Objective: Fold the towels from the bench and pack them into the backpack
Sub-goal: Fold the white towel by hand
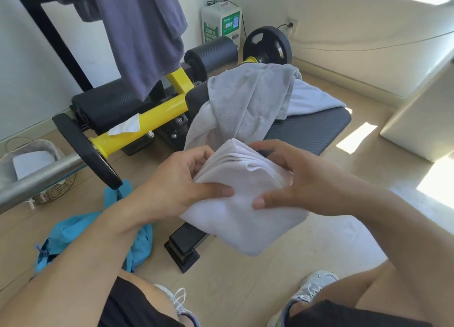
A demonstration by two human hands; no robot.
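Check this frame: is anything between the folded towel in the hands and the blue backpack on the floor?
Nothing visible blocks it. Both hands, left and right, grip the white towel above the bench end. The backpack lies below and left, partly hidden by the left forearm; its opening cannot be seen.

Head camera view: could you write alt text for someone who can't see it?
Both hands, left hand and right hand, grip a folded white towel above a black workout bench. A grey towel lies crumpled on the bench, and a blue backpack sits on the floor to the left.
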